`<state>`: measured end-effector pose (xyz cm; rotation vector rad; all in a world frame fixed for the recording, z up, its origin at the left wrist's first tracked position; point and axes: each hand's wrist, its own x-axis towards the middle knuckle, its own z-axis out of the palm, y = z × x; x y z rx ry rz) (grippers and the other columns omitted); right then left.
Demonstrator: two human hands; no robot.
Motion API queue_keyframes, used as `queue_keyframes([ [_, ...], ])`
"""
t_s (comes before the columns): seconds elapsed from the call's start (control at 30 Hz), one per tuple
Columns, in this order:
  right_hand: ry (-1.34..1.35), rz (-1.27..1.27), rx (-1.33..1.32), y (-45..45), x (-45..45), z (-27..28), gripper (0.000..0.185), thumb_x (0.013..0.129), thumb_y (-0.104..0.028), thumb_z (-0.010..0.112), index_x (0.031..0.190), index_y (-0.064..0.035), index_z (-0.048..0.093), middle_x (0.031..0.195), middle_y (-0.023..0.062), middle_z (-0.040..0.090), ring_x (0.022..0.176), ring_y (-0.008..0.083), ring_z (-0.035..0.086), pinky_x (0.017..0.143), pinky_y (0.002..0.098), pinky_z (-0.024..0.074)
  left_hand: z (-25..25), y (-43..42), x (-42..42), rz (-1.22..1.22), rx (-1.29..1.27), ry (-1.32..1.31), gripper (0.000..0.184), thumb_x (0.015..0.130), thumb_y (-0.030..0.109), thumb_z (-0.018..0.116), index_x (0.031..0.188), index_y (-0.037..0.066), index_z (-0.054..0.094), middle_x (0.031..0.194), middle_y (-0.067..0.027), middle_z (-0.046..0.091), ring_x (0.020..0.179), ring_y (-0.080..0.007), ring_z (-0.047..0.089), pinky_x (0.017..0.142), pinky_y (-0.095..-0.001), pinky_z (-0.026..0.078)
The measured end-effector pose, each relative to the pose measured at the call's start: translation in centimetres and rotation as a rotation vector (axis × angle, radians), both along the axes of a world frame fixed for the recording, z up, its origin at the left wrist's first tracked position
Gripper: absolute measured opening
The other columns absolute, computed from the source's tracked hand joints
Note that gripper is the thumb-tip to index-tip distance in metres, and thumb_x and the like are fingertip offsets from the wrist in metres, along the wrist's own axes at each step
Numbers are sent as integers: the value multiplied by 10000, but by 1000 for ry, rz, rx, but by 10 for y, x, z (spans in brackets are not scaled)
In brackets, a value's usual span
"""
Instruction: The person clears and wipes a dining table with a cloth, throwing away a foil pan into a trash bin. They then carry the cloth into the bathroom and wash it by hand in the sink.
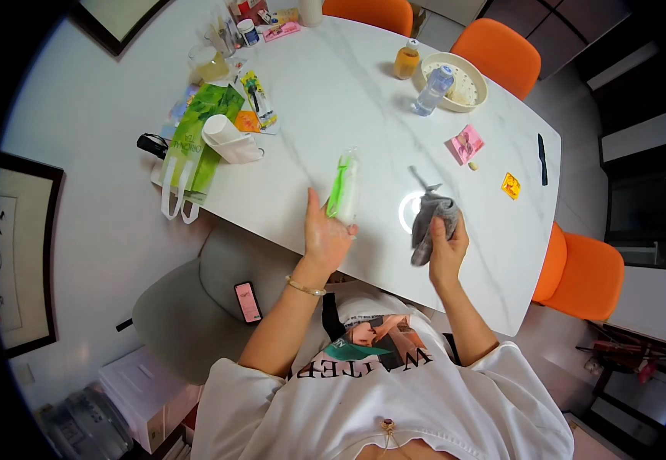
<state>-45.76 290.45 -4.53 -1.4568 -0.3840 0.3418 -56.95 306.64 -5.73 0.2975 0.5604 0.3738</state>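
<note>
Grey cloth partly behind right hand

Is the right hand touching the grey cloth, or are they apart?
Touching. The head view shows the right hand holding the grey cloth, with the thumb lying over it.

Worn on the head, the one wide view looks forward and down, near, from above and behind the fingers, with the shirt behind them, the bench beyond.
</note>
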Motion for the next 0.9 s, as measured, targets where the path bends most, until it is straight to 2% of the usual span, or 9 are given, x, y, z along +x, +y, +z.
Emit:
queue_keyframes([
  [0.03,26,-6,-69,-5,11,-18,285,889,-176,561,1135,-34,536,971,13,552,827,92,487,740,223,410,-3,2,-4,14,-61,-10,633,895,597,289,1141,57,509,934,-49,547,786,-160,450,625,-307,354],
  [0.1,-10,-17,-138,-11,24,-60,332,872,-155,568,1185,-55,520,1140,66,523,973,167,500,836,265,393,-8,3,-8,-4,-106,-63,662,877,627,295,1130,51,501,952,-46,536,795,-161,443,607,-292,346],
  [0.17,-519,27,-543,-21,30,-98,398,861,-190,557,1242,-97,497,1314,123,423,1183,281,407,969,360,313,-5,3,-8,41,-234,-86,673,878,622,300,1134,31,496,952,-71,536,799,-190,445,606,-307,345],
  [0.2,-615,194,-749,-31,35,-127,454,862,-256,526,1297,-145,462,1424,150,290,1313,348,242,1038,499,177,-9,4,-8,51,-238,-81,673,878,622,300,1134,31,496,952,-71,536,799,-190,445,606,-307,345],
  [0.23,-656,342,-1071,-35,27,-139,506,873,-340,494,1347,-191,401,1467,121,207,1347,353,160,1024,598,110,-14,4,-8,53,-273,-115,675,883,609,298,1163,24,483,976,-92,536,798,-215,449,606,-311,349],
  [0.3,-856,401,-1154,-33,22,-141,584,870,-378,483,1398,-209,302,1490,111,132,1358,375,95,995,658,80,-18,5,-10,59,-312,-145,677,888,596,297,1193,17,471,1000,-113,537,798,-240,454,606,-316,352],
  [0.63,-986,303,-1193,124,153,-166,598,887,-483,384,1417,-244,244,1490,85,144,1362,360,89,1027,625,74,-26,31,-47,180,-319,-34,677,865,623,344,1144,30,513,991,-92,568,820,-222,490,606,-320,366],
  [0.73,-1042,307,-1154,171,141,-176,575,898,-460,380,1415,-248,246,1491,75,149,1364,355,91,1043,600,80,-32,36,-58,204,-323,-29,672,865,621,346,1143,33,516,1004,-92,569,824,-224,492,608,-321,368],
  [0.9,-1105,574,-1091,144,71,-158,552,908,-384,395,1416,-232,244,1493,54,145,1367,320,106,1068,549,115,-37,47,-59,171,-307,-7,665,874,608,335,1180,39,494,1036,-110,558,819,-236,490,607,-325,368],
])
